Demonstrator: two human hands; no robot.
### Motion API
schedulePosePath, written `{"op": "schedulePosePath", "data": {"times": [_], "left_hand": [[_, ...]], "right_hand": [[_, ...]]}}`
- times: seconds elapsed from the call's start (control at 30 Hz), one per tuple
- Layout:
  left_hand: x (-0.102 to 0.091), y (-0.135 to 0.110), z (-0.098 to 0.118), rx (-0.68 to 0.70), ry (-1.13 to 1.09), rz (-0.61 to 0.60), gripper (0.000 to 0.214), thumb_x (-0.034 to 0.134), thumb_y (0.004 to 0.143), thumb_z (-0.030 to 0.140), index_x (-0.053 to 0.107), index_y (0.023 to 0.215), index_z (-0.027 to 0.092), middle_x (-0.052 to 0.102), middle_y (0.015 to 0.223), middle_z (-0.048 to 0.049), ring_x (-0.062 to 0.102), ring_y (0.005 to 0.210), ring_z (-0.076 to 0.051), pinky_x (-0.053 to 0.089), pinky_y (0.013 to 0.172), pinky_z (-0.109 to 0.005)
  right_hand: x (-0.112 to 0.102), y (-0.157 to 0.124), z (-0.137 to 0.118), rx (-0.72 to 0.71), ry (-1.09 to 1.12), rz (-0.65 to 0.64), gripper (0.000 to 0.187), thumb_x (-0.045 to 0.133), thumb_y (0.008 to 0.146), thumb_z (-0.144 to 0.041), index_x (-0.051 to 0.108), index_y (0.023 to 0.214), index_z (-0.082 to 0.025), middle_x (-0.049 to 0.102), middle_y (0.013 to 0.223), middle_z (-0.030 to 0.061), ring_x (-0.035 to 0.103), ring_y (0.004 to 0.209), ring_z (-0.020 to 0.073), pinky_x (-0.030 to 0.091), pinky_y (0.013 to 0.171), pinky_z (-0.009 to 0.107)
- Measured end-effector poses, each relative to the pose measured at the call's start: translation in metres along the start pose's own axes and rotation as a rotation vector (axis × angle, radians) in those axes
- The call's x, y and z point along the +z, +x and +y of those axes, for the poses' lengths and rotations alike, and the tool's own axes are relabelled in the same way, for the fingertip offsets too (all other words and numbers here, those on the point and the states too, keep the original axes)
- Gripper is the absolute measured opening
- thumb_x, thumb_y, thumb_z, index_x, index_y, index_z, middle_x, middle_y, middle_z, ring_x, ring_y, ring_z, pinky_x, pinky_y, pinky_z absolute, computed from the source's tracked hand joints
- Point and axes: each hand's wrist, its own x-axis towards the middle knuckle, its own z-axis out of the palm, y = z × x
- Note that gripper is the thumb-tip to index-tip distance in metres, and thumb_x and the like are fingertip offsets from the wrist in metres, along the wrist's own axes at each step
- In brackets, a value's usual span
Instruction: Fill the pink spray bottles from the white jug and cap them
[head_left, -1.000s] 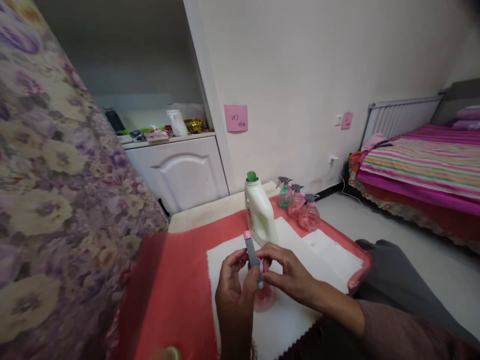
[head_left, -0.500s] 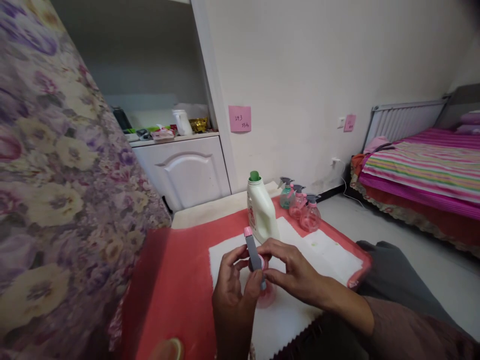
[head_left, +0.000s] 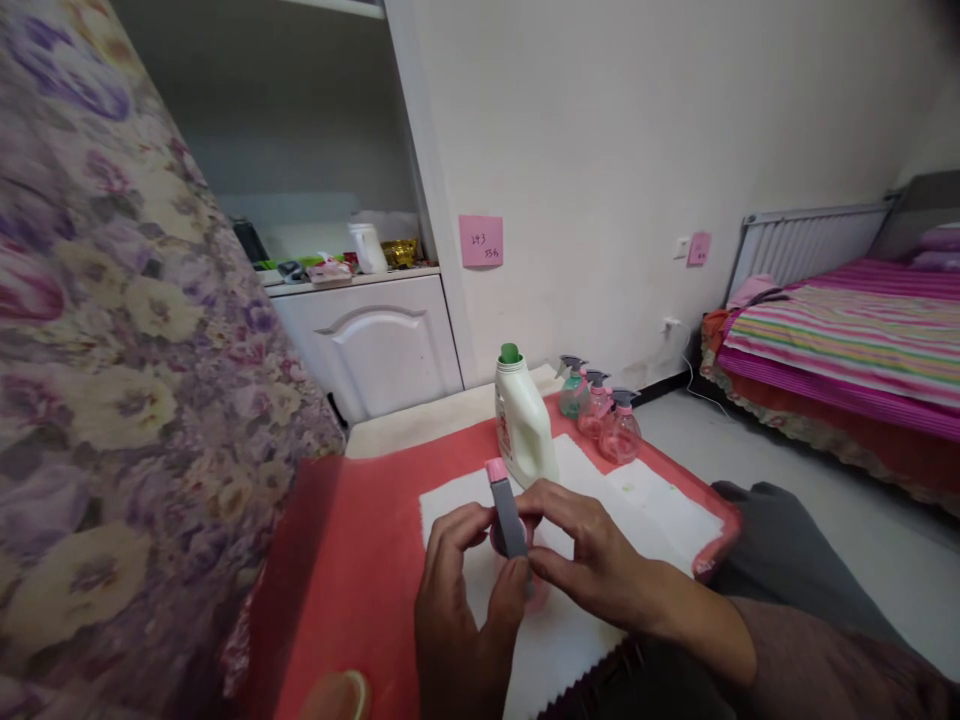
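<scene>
A grey trigger spray head (head_left: pixel 510 515) with a pink nozzle sits between my hands, over a clear pink spray bottle (head_left: pixel 540 598) mostly hidden behind my fingers. My left hand (head_left: pixel 461 600) is closed on the spray head, thumb at its lower end. From the other side, my right hand (head_left: pixel 592 550) pinches around the pink collar. Whether the head is fully seated on the bottle, I cannot tell. Just beyond stands a pale green detergent jug (head_left: pixel 523 420), uncapped, with a darker green spout.
Several spray bottles with grey heads, one green (head_left: pixel 572 390) and others pink (head_left: pixel 619 435), line the table's far right. A white cloth (head_left: pixel 667 510) lies on the red tablecloth (head_left: pixel 360 560). A round-rimmed object (head_left: pixel 349 695) is at the front edge. A floral curtain (head_left: pixel 150 400) hangs at left.
My left hand has shifted slightly left and its fingers sit a little differently on the spray head. My right hand stays at the collar, nearly unmoved.
</scene>
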Motion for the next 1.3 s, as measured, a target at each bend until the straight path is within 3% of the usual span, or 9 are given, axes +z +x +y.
{"op": "schedulePosePath", "data": {"times": [0.27, 0.43, 0.53, 0.8, 0.93, 1.13, 1.3], "left_hand": [[-0.002, -0.003, 0.01, 0.176, 0.188, 0.027, 0.036, 0.077, 0.069, 0.034, 0.07, 0.103, 0.025, 0.065, 0.103, -0.008, 0.062, 0.094, -0.027, 0.053, 0.081, -0.037], [-0.005, -0.002, -0.003, 0.18, 0.132, -0.093, 0.042, 0.078, 0.071, 0.029, 0.068, 0.112, 0.027, 0.063, 0.119, -0.0104, 0.06, 0.111, -0.03, 0.052, 0.092, -0.041], [-0.005, 0.0, -0.007, 0.189, 0.101, -0.152, 0.048, 0.079, 0.07, 0.025, 0.066, 0.116, 0.028, 0.066, 0.121, -0.0099, 0.062, 0.111, -0.031, 0.052, 0.095, -0.043], [-0.01, 0.008, -0.014, 0.334, 0.344, -0.13, 0.041, 0.074, 0.075, 0.022, 0.062, 0.115, 0.028, 0.068, 0.117, -0.0067, 0.063, 0.111, -0.026, 0.052, 0.095, -0.04], [-0.023, 0.017, -0.034, 0.271, 0.464, -0.108, 0.038, 0.068, 0.081, 0.025, 0.058, 0.117, 0.025, 0.064, 0.118, -0.0077, 0.059, 0.113, -0.025, 0.05, 0.096, -0.042], [-0.045, 0.025, -0.086, 0.16, 0.656, -0.041, 0.039, 0.056, 0.081, 0.017, 0.054, 0.12, 0.022, 0.057, 0.123, -0.0097, 0.054, 0.118, -0.025, 0.046, 0.101, -0.043], [-0.054, 0.019, -0.122, 0.046, 0.814, -0.161, 0.041, 0.048, 0.076, 0.004, 0.055, 0.112, 0.022, 0.053, 0.124, -0.0086, 0.053, 0.117, -0.022, 0.046, 0.099, -0.038]], "right_hand": [[0.004, -0.002, 0.0, -0.125, -0.011, 0.074, 0.029, 0.052, 0.09, -0.014, 0.056, 0.117, -0.023, 0.064, 0.096, 0.0062, 0.06, 0.087, 0.0191, 0.052, 0.078, 0.033], [0.008, -0.006, 0.006, -0.115, 0.009, 0.135, 0.03, 0.053, 0.088, -0.012, 0.054, 0.115, -0.025, 0.063, 0.097, 0.0052, 0.061, 0.085, 0.0181, 0.053, 0.076, 0.031], [0.01, -0.008, 0.011, -0.07, 0.023, 0.165, 0.031, 0.055, 0.085, -0.01, 0.053, 0.112, -0.025, 0.062, 0.097, 0.0044, 0.06, 0.083, 0.0172, 0.053, 0.075, 0.031], [0.006, -0.02, 0.028, -0.045, -0.006, 0.075, 0.047, 0.053, 0.088, -0.009, 0.045, 0.131, -0.027, 0.058, 0.114, 0.007, 0.061, 0.09, 0.0168, 0.053, 0.084, 0.032], [0.001, -0.032, 0.038, -0.003, -0.04, 0.048, 0.043, 0.051, 0.092, -0.012, 0.045, 0.131, -0.028, 0.057, 0.115, 0.0075, 0.063, 0.082, 0.0146, 0.053, 0.08, 0.032], [-0.003, -0.044, 0.044, 0.064, -0.044, -0.012, 0.036, 0.047, 0.094, -0.014, 0.046, 0.127, -0.028, 0.058, 0.111, 0.007, 0.062, 0.08, 0.0153, 0.053, 0.075, 0.031], [-0.003, -0.05, 0.048, 0.094, -0.036, -0.053, 0.032, 0.046, 0.095, -0.016, 0.047, 0.124, -0.028, 0.06, 0.106, 0.0063, 0.062, 0.078, 0.015, 0.052, 0.074, 0.03]]}}
